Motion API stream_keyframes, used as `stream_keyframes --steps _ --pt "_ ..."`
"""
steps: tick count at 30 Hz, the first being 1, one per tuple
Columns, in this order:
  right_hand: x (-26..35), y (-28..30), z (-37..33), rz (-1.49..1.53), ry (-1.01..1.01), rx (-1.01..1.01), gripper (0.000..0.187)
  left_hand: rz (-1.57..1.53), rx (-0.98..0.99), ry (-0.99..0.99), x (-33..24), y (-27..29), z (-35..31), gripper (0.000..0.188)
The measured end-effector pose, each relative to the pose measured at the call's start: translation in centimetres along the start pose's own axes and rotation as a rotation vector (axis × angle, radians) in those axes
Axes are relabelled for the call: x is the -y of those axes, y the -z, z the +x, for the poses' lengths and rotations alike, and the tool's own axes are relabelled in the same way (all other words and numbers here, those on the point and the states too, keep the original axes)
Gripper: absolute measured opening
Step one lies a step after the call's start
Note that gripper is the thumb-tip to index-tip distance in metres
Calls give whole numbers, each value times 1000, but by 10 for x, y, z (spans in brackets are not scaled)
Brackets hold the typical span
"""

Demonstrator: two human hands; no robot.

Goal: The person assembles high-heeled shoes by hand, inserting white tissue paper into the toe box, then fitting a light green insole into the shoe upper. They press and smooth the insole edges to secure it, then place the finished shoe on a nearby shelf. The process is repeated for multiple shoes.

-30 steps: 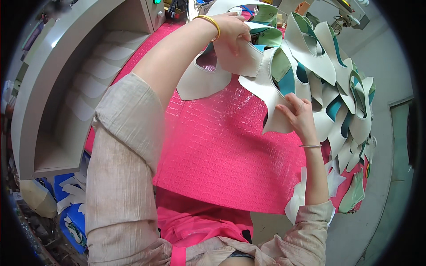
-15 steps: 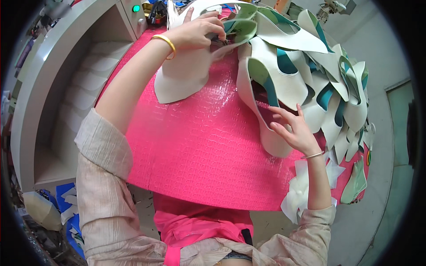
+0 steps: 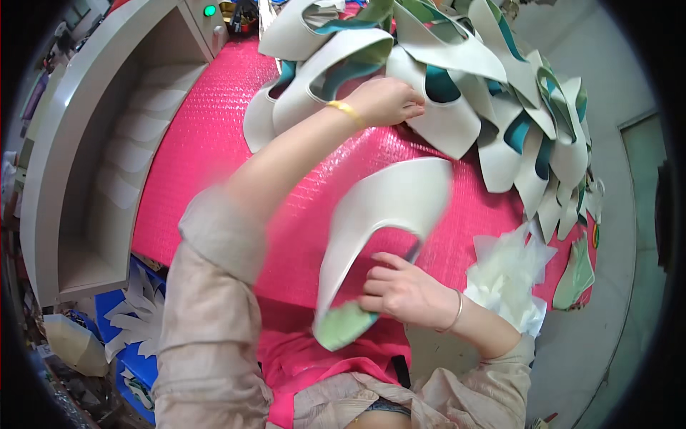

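My right hand [image 3: 407,289] grips a white shoe upper [image 3: 382,193] with a pale green lining, near the pink table's front edge. The upper is tilted, its lined heel end toward me and its broad end pointing away. Above the table, my left hand [image 3: 391,101] is closed with its fingers curled, beside a heap of white shoe uppers [image 3: 446,125] lined in green and teal. Whether anything is in its fingers is hidden. Just left of that hand lie more white uppers [image 3: 293,36].
A grey box-shaped machine [image 3: 43,236] with a green light borders the table on the left, pale cut pieces inside it. Translucent white sheets [image 3: 504,275] and a green-lined piece [image 3: 575,275] lie at the right. Blue material with white scraps [image 3: 139,322] sits low on the left.
My right hand has taken hold of the front upper and brought it toward me, turning it. My left hand has moved right and nearer, away from the uppers at the back left.
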State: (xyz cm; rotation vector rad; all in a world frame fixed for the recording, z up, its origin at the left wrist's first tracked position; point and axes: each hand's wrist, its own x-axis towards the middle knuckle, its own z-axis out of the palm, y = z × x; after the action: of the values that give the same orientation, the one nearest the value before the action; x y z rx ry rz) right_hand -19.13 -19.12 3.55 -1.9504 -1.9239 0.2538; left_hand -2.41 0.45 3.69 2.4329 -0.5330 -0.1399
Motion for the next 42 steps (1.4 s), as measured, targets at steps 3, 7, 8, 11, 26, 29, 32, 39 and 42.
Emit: stream_keyframes --steps 3,7,8,11,26,29,32,39,42 --pt "2 -7 -29 -30 -45 107 4 -412 27 163 -24 -26 -54 65" --pt "14 -5 -34 -66 -104 104 3 -744 -150 431 8 -80 -108 68" --pt "19 -8 -39 -83 -110 114 4 -891 -190 490 11 -82 -115 68" --pt "33 -14 -53 -68 -173 48 7 -897 -387 556 3 -65 -153 59" --pt "74 -3 -196 250 -764 -335 22 -304 -259 432 30 -85 -132 49" --pt "68 2 -257 265 -1070 -441 17 308 -487 -2 11 -79 -125 45" --pt "38 20 -321 253 -1289 -557 15 78 -244 -7 -90 -65 -102 38" --pt "-79 38 -411 -208 -1270 -643 27 144 370 -396 -231 -186 -3 30" --pt "-124 24 -402 -434 -1416 -670 39 356 122 -524 -247 -251 22 36"
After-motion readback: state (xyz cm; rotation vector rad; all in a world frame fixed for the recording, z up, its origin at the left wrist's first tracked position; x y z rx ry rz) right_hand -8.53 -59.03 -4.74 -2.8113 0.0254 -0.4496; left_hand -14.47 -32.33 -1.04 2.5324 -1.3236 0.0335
